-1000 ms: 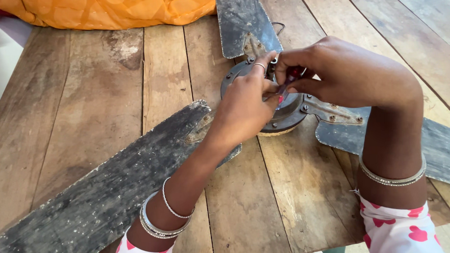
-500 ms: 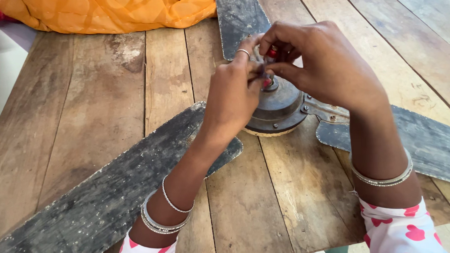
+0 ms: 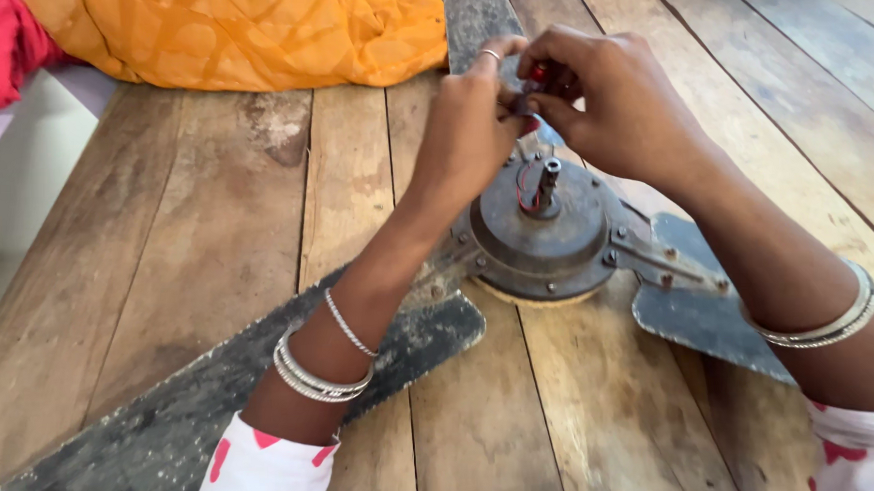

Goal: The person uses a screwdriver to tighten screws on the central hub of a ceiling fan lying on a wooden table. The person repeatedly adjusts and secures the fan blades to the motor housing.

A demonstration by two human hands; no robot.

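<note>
rough wood planks [image 3: 214, 244], round rusty fan motor [image 3: 538, 237]

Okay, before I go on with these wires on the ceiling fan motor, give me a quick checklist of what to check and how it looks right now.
1. Both hands on the wires: ok. The left hand and right hand meet above the motor, pinching the red wire ends.
2. Motor housing steady: ok, it lies flat on the wooden table.
3. Shaft clear: ok, upright and uncovered.
4. Wire joint secure: cannot tell, fingers hide it.
5. Blades out of the way: ok, the dusty blade lies flat under the left forearm.
6. Orange cloth away from the work: ok, apart at the table's far edge.
</note>
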